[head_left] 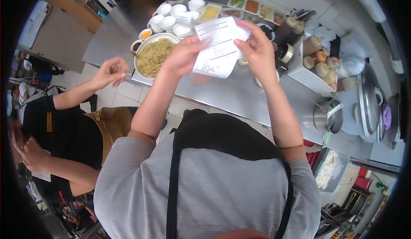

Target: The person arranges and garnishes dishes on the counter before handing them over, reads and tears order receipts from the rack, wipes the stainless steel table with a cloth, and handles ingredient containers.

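Printed paper receipts (217, 52) are held up in front of me, above the steel counter. My left hand (184, 55) pinches their left edge between thumb and fingers. At the upper right edge, my right hand (259, 52) grips the paper, its thumb on the near side. Black lines and small print show on the front slip; a second slip sticks out behind it on the right. Just left of my left hand, a large white bowl (136, 70) of fried rice (155, 55) stands on the counter, with small sauce cups beside it.
Stacked white dishes (169, 22) stand behind the bowl. Toppings fill small trays (236, 0) along the wall. To the right are a white basket (306, 78) of sauce bottles, a steel pot (329, 117) and large lids (369, 100). A co-worker (72, 123) stands close on my left, one hand near the bowl.
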A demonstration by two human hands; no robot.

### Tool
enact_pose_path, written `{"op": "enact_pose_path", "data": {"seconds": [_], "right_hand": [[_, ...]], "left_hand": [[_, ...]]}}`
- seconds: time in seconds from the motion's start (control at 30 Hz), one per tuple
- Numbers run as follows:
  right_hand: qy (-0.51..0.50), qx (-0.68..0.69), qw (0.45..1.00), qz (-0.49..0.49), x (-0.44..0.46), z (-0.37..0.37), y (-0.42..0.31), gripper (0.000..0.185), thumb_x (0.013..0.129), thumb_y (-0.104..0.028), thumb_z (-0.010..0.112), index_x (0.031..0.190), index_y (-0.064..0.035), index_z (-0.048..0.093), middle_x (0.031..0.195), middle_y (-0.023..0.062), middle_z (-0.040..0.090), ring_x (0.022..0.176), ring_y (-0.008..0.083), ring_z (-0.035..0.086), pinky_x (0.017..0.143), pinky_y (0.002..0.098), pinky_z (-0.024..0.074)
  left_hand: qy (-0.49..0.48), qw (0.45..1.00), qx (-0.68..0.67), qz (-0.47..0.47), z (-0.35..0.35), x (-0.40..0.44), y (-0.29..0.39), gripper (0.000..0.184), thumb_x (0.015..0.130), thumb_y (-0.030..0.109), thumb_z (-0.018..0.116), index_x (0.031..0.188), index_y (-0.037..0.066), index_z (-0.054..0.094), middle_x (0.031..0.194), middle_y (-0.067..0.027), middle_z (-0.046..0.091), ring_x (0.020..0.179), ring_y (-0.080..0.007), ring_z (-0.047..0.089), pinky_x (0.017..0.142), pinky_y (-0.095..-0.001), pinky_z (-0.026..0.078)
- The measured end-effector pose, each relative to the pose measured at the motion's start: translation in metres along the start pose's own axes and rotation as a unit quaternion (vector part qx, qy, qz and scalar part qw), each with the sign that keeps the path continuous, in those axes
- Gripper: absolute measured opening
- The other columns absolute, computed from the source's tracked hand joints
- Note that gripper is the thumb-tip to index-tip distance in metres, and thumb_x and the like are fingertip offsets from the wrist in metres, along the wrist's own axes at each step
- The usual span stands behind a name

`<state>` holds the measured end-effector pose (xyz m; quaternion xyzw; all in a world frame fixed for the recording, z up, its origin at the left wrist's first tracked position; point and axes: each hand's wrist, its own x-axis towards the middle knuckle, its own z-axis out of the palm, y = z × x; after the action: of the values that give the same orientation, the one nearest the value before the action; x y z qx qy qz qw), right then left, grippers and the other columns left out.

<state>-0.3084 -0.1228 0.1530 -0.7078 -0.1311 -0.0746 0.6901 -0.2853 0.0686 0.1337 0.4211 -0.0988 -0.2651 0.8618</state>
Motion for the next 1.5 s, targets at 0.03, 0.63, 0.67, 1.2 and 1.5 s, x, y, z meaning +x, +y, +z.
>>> {"op": "enact_pose_path", "data": {"seconds": [0.03,0.63,0.67,1.2,1.5], "right_hand": [[0.013,-0.059,0.998,-0.011,-0.002,-0.016,0.001,0.043,0.076,0.005,0.056,0.118,-0.0035,0.047,0.089,0.0057,0.055,0.072,0.0083,0.056,0.065,0.0192,0.044],[0.157,-0.052,0.986,-0.012,-0.057,-0.211,0.019,0.039,0.071,-0.003,0.066,0.108,-0.0019,0.053,0.073,0.0041,0.058,0.064,0.0088,0.056,0.055,0.0215,0.0453],[0.19,-0.012,0.981,-0.026,-0.056,-0.219,0.019,0.037,0.072,-0.003,0.065,0.106,-0.0001,0.053,0.074,0.0041,0.058,0.066,0.0087,0.057,0.056,0.0213,0.0458],[0.223,0.162,0.961,0.027,-0.055,-0.198,0.058,0.012,0.076,-0.003,0.063,0.084,-0.004,0.053,0.077,0.0015,0.058,0.067,0.0066,0.054,0.06,0.0194,0.0434],[0.243,0.072,0.967,-0.008,-0.054,-0.183,0.055,0.014,0.074,-0.006,0.066,0.076,-0.0042,0.052,0.068,-0.0018,0.054,0.062,0.0045,0.049,0.056,0.0193,0.0403]], "left_hand": [[-0.005,1.0,0.005,-0.006,0.012,0.007,-0.008,0.035,0.084,0.009,0.051,0.114,-0.007,0.045,0.106,-0.0155,0.056,0.093,-0.0196,0.059,0.08,-0.0306,0.049],[-0.107,0.987,0.116,0.013,0.137,0.09,-0.114,0.051,0.075,-0.01,0.05,0.124,-0.002,0.037,0.118,-0.0123,0.05,0.108,-0.0201,0.049,0.092,-0.0313,0.039],[-0.124,0.986,0.104,0.026,0.141,0.093,-0.114,0.055,0.074,-0.011,0.049,0.126,0.0,0.035,0.119,-0.0121,0.049,0.11,-0.0201,0.048,0.093,-0.0315,0.038],[-0.12,0.986,0.05,0.105,0.141,0.123,-0.127,0.06,0.074,-0.012,0.044,0.13,0.002,0.028,0.125,-0.0126,0.043,0.117,-0.022,0.042,0.097,-0.0342,0.035],[-0.025,0.993,0.017,0.116,0.153,0.126,-0.143,0.04,0.091,0.021,0.037,0.125,-0.001,0.033,0.123,-0.0127,0.045,0.112,-0.0223,0.046,0.094,-0.0346,0.037]]}}
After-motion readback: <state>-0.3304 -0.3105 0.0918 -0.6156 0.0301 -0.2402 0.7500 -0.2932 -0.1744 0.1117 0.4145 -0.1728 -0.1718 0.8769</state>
